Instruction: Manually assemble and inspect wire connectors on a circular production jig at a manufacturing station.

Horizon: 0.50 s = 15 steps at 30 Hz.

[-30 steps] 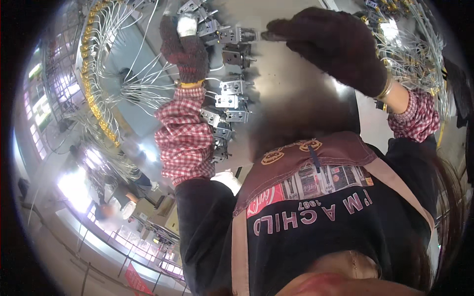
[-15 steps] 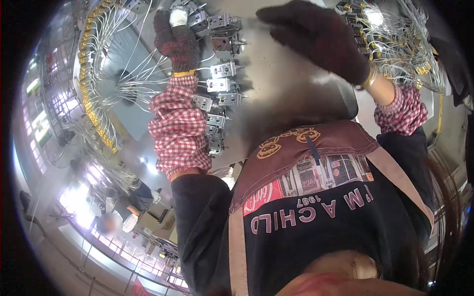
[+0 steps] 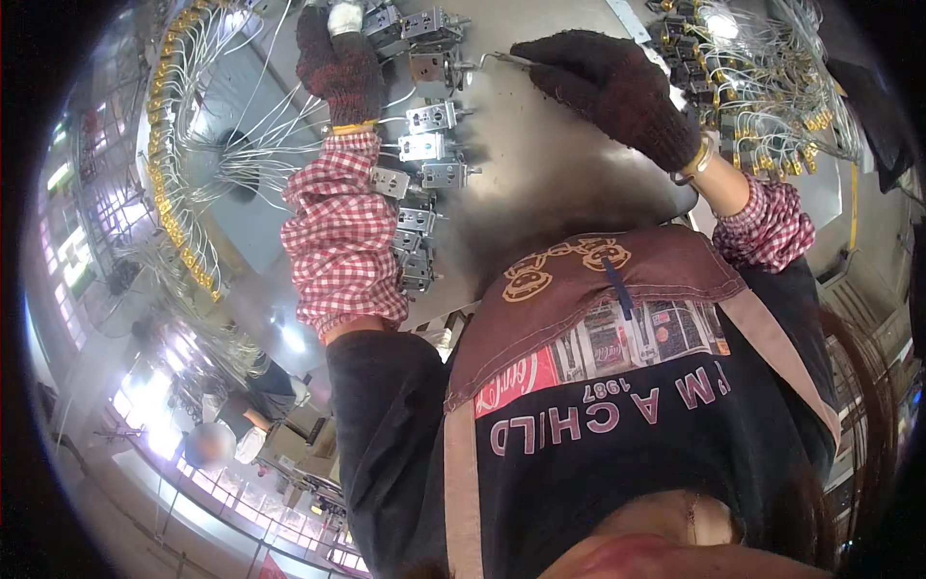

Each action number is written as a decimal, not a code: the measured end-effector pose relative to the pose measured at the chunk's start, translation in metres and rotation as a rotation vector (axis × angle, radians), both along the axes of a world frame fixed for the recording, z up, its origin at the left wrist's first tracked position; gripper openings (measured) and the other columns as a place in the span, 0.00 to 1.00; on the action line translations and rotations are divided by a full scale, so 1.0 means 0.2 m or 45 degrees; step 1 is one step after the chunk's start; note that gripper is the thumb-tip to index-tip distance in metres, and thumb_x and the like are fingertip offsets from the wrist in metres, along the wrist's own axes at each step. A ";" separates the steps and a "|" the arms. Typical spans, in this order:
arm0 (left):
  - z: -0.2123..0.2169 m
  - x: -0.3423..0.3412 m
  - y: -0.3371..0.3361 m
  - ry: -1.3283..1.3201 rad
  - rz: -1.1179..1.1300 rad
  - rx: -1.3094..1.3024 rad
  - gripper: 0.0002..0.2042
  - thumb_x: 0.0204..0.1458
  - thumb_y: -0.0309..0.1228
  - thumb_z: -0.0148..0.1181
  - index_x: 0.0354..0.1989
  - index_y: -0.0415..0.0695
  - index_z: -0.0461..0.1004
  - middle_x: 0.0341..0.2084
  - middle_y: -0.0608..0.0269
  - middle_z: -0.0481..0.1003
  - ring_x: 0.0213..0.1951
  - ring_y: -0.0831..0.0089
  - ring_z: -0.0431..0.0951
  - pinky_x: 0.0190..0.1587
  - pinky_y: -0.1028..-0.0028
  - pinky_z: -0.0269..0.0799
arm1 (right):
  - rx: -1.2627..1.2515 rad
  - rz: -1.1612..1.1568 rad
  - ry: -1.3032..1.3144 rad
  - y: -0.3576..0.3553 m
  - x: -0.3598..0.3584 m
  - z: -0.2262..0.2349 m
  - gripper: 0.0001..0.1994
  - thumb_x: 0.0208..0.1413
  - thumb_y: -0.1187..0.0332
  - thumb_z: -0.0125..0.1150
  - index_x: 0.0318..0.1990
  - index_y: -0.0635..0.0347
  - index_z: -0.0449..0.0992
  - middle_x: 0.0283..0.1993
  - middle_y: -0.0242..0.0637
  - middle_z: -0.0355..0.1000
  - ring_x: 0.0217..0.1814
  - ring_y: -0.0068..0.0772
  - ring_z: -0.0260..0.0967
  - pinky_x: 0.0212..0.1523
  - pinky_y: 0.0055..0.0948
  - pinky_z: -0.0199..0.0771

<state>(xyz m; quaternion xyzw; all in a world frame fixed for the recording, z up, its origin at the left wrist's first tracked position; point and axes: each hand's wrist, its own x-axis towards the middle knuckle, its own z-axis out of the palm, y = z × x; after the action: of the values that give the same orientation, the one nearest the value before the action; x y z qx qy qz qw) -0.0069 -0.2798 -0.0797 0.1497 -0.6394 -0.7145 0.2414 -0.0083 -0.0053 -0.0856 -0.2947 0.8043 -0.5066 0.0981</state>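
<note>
My left hand [image 3: 340, 77], in a dark red-black knitted glove with white wrapping on one finger, is at the top edge beside small silver metal boxes [image 3: 422, 147] with holes and thin pale wires. Its fingers look closed, but their tips are cut off by the picture's edge and what they hold does not show. My right hand [image 3: 617, 96], gloved alike, is raised over the metal tabletop [image 3: 540, 145]. Between its fingertips it pinches a thin metal piece with a hooked end [image 3: 494, 56], which points left toward the box row.
Pale wires with yellow ends [image 3: 166, 183] hang along a curved rack on the left. More wired boxes with yellow ends [image 3: 738, 96] are bunched at the upper right. A flat metal strip [image 3: 627, 19] lies near the top. Another person [image 3: 241, 425] is at the lower left.
My right hand has closed its fingers and turned slightly; the hooked metal piece now shows at its fingertips. My left hand has shifted a little toward the top left. The view has moved slightly.
</note>
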 end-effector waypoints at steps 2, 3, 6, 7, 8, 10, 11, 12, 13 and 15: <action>0.00 0.00 0.01 -0.044 0.027 -0.057 0.18 0.64 0.32 0.55 0.61 0.41 0.72 0.34 0.67 0.77 0.29 0.81 0.74 0.29 0.80 0.70 | 0.019 0.001 0.016 -0.01 0.00 0.01 0.14 0.62 0.58 0.65 0.52 0.51 0.83 0.44 0.37 0.82 0.41 0.36 0.82 0.42 0.33 0.81; -0.03 0.00 -0.02 -0.069 0.067 -0.136 0.20 0.63 0.33 0.57 0.61 0.41 0.72 0.35 0.65 0.77 0.30 0.78 0.76 0.29 0.78 0.72 | 0.037 0.000 0.033 -0.01 0.00 0.01 0.14 0.64 0.59 0.64 0.54 0.49 0.82 0.44 0.36 0.82 0.41 0.32 0.81 0.43 0.31 0.80; -0.10 0.03 -0.19 -0.144 0.214 -0.400 0.24 0.57 0.37 0.64 0.60 0.40 0.72 0.40 0.59 0.79 0.31 0.70 0.81 0.31 0.71 0.79 | 0.017 0.087 0.309 -0.07 0.00 0.00 0.14 0.63 0.59 0.64 0.53 0.48 0.83 0.46 0.37 0.81 0.42 0.38 0.81 0.43 0.33 0.80; -0.13 0.01 -0.21 -0.168 0.247 -0.475 0.25 0.55 0.38 0.66 0.60 0.40 0.72 0.41 0.57 0.80 0.31 0.67 0.82 0.32 0.68 0.81 | 0.027 0.079 0.308 -0.07 0.00 0.00 0.14 0.63 0.59 0.64 0.53 0.48 0.83 0.46 0.37 0.81 0.42 0.38 0.81 0.43 0.33 0.80; -0.17 0.00 -0.23 -0.167 0.238 -0.467 0.25 0.55 0.38 0.66 0.60 0.40 0.72 0.41 0.57 0.80 0.31 0.67 0.82 0.32 0.68 0.81 | 0.108 0.085 0.374 -0.06 -0.01 0.00 0.13 0.63 0.59 0.64 0.53 0.48 0.83 0.46 0.38 0.81 0.41 0.39 0.80 0.42 0.34 0.80; -0.22 0.01 -0.28 -0.191 0.251 -1.032 0.26 0.52 0.37 0.67 0.59 0.41 0.73 0.45 0.55 0.79 0.34 0.62 0.83 0.37 0.66 0.80 | 0.185 0.099 0.439 -0.06 -0.01 0.02 0.13 0.63 0.58 0.63 0.52 0.48 0.83 0.46 0.39 0.81 0.41 0.40 0.80 0.41 0.35 0.79; -0.22 0.02 -0.32 -0.196 0.260 -1.034 0.26 0.52 0.37 0.67 0.59 0.41 0.73 0.45 0.55 0.79 0.34 0.62 0.83 0.37 0.66 0.80 | 0.183 0.062 0.401 -0.06 -0.01 0.07 0.13 0.64 0.58 0.63 0.52 0.48 0.83 0.45 0.39 0.80 0.40 0.42 0.79 0.40 0.35 0.79; -0.22 0.04 -0.38 -0.057 0.279 -1.661 0.25 0.51 0.37 0.67 0.58 0.41 0.74 0.47 0.53 0.78 0.36 0.61 0.83 0.41 0.66 0.79 | 0.182 0.027 0.363 -0.06 -0.01 0.09 0.13 0.64 0.58 0.62 0.52 0.48 0.83 0.45 0.39 0.80 0.40 0.43 0.79 0.39 0.36 0.79; -0.20 0.03 -0.36 0.106 0.271 -2.274 0.25 0.50 0.38 0.67 0.57 0.41 0.75 0.49 0.51 0.78 0.37 0.60 0.83 0.44 0.66 0.78 | 0.189 0.024 0.359 -0.06 -0.01 0.08 0.13 0.64 0.58 0.62 0.52 0.48 0.83 0.45 0.39 0.80 0.40 0.43 0.79 0.39 0.36 0.79; -0.19 0.03 -0.28 0.078 0.249 -1.920 0.24 0.53 0.36 0.65 0.57 0.41 0.74 0.47 0.54 0.78 0.36 0.64 0.82 0.42 0.69 0.77 | 0.225 0.035 0.468 -0.04 -0.01 0.06 0.13 0.64 0.57 0.62 0.52 0.49 0.82 0.42 0.39 0.81 0.37 0.42 0.79 0.39 0.37 0.79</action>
<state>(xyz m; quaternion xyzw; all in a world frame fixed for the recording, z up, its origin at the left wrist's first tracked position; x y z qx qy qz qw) -0.0010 -0.3361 -0.1186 -0.0198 -0.9313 -0.0634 0.3581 -0.0103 -0.0129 -0.0730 -0.3835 0.8458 -0.3704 -0.0179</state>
